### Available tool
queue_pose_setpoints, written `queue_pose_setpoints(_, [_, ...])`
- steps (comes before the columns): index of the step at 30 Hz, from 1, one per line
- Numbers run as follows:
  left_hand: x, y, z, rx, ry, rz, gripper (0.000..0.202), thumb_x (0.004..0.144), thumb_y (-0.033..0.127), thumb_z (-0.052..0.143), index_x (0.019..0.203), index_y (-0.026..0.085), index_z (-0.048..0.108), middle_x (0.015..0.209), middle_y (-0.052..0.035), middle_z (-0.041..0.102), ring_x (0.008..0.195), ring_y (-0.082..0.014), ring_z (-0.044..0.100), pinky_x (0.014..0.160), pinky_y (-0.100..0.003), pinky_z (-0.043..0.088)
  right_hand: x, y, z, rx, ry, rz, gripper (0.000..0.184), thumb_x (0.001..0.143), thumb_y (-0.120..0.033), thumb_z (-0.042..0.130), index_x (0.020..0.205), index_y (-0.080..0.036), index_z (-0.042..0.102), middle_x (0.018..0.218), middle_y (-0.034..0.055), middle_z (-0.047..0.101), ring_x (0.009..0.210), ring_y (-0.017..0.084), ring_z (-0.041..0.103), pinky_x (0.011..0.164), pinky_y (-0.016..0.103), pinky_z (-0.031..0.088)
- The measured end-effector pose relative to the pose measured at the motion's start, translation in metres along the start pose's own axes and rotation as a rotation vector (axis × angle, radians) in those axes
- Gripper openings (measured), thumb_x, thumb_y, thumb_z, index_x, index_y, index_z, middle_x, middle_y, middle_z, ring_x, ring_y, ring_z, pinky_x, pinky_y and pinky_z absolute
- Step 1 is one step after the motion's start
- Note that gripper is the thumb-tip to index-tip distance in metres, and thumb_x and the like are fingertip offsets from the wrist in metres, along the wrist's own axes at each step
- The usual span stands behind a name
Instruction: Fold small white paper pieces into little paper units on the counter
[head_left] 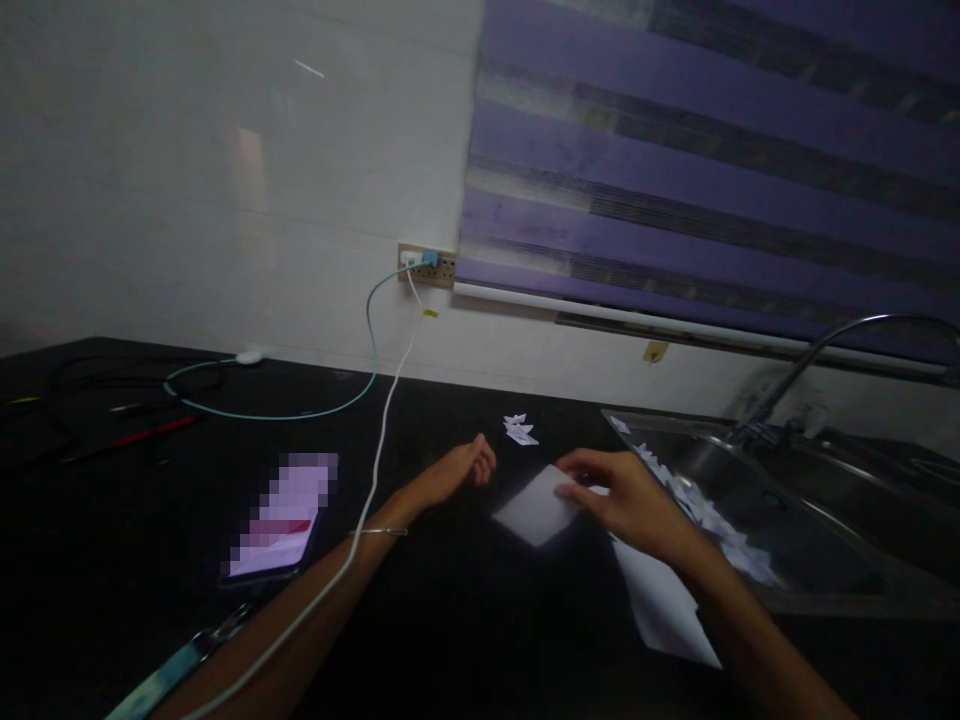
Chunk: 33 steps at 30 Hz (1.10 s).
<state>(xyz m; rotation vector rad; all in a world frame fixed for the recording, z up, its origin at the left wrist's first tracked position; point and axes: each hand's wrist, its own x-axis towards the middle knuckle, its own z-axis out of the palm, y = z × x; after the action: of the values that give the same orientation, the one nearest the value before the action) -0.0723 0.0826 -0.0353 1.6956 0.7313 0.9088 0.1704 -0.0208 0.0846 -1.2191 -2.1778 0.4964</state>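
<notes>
— Where was the paper when you looked?

— On the black counter point(450, 620), in front of me and a little right of the middle. It was a small white paper point(534, 510) with one corner turned toward me. It looked lifted a little at its right side (the light was poor, so I won't swear to that).

— Which hand had it?

— My right hand point(626, 500). Thumb and fingers were pinching the paper's right edge, with the fingers lying over the top. The rest of the paper stuck out to the left of the hand.

— And the other one?

— My left hand point(466, 468) lay just left of the paper, up by its far corner, with a narrow gap between them. The fingers were curled in loosely toward the thumb. I couldn't tell whether anything small sat between them.

— Anything else close by?

— A bigger white sheet point(664, 610) lay flat under my right forearm, nearer to me than the paper. A few small white bits point(519, 430) lay beyond both hands, near the wall. The sink point(840, 600) sat just right of my right hand, with white scraps point(720, 525) strewn along its near side. A lit phone point(281, 520) lay well left of my left arm, and a white cable point(382, 440) ran from the wall across that forearm.
</notes>
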Motion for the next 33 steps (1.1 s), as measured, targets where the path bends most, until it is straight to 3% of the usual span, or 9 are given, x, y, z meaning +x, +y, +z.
queue_pose_setpoints(6, [0.000, -0.001, -0.004, -0.107, 0.006, -0.039, 0.068, 0.092, 0.067, 0.020, 0.089, 0.014, 0.063, 0.074, -0.0036, 0.061, 0.059, -0.0113, 0.050, 0.053, -0.023, 0.034, 0.065, 0.027, 0.055, 0.295, -0.085, 0.054, 0.007, 0.074, -0.023, 0.070, 0.077, -0.016, 0.071, 0.067, 0.0037, 0.070, 0.061, 0.016, 0.063, 0.055, 0.026, 0.045])
queue_pose_setpoints(10, [-0.001, 0.002, -0.004, -0.021, 0.055, -0.025, 0.054, 0.086, 0.062, 0.048, 0.095, 0.011, 0.064, 0.076, -0.0038, 0.062, 0.061, -0.0111, 0.050, 0.056, -0.023, 0.036, 0.088, 0.048, 0.075, 0.380, 0.091, 0.080, 0.011, 0.071, -0.026, 0.072, 0.073, -0.016, 0.070, 0.064, 0.0033, 0.068, 0.058, 0.016, 0.061, 0.053, 0.026, 0.044])
queue_pose_setpoints(13, [0.000, 0.005, -0.002, 0.028, 0.098, -0.023, 0.054, 0.087, 0.060, 0.049, 0.091, 0.009, 0.065, 0.073, -0.0046, 0.061, 0.059, -0.0115, 0.050, 0.055, -0.023, 0.035, 0.090, 0.057, 0.084, 0.522, 0.263, 0.100, 0.021, 0.069, -0.029, 0.073, 0.086, -0.017, 0.070, 0.079, 0.0053, 0.071, 0.073, 0.019, 0.066, 0.065, 0.030, 0.050])
queue_pose_setpoints(16, [0.001, 0.007, -0.001, -0.008, 0.132, -0.022, 0.053, 0.088, 0.060, 0.048, 0.094, 0.010, 0.064, 0.074, -0.0046, 0.061, 0.059, -0.0119, 0.051, 0.055, -0.023, 0.037, 0.084, 0.064, 0.096, 0.671, 0.330, 0.120, 0.034, 0.064, -0.032, 0.078, 0.094, -0.019, 0.068, 0.097, 0.0076, 0.071, 0.090, 0.023, 0.067, 0.080, 0.036, 0.051])
queue_pose_setpoints(20, [0.003, 0.007, -0.001, -0.023, 0.165, -0.011, 0.054, 0.087, 0.062, 0.048, 0.091, 0.010, 0.062, 0.070, -0.0030, 0.058, 0.058, -0.0115, 0.050, 0.053, -0.023, 0.038, 0.076, 0.072, 0.117, 0.929, 0.295, 0.246, 0.049, 0.062, -0.037, 0.081, 0.104, -0.019, 0.064, 0.096, 0.0086, 0.072, 0.087, 0.025, 0.068, 0.080, 0.041, 0.052])
queue_pose_setpoints(24, [0.003, 0.007, -0.001, -0.020, 0.211, -0.016, 0.055, 0.086, 0.064, 0.046, 0.094, 0.011, 0.060, 0.069, -0.0023, 0.057, 0.056, -0.0116, 0.050, 0.046, -0.022, 0.036, 0.076, 0.073, 0.129, 1.038, 0.162, 0.224, 0.051, 0.064, -0.036, 0.081, 0.108, -0.017, 0.064, 0.099, 0.0095, 0.072, 0.092, 0.027, 0.067, 0.087, 0.044, 0.050])
queue_pose_setpoints(28, [0.002, 0.009, -0.001, -0.005, 0.225, -0.026, 0.055, 0.086, 0.064, 0.046, 0.091, 0.011, 0.060, 0.070, -0.0029, 0.057, 0.055, -0.0114, 0.050, 0.044, -0.021, 0.036, 0.077, 0.073, 0.127, 1.016, 0.054, 0.178, 0.044, 0.069, -0.037, 0.077, 0.107, -0.018, 0.066, 0.103, 0.0083, 0.071, 0.094, 0.025, 0.066, 0.093, 0.044, 0.047])
queue_pose_setpoints(33, [0.002, 0.007, -0.001, -0.009, 0.213, -0.056, 0.056, 0.085, 0.064, 0.048, 0.092, 0.011, 0.063, 0.067, -0.0020, 0.058, 0.054, -0.0111, 0.049, 0.045, -0.021, 0.036, 0.077, 0.074, 0.122, 0.911, 0.168, 0.181, 0.037, 0.071, -0.039, 0.074, 0.100, -0.017, 0.067, 0.095, 0.0063, 0.070, 0.086, 0.023, 0.065, 0.085, 0.040, 0.051])
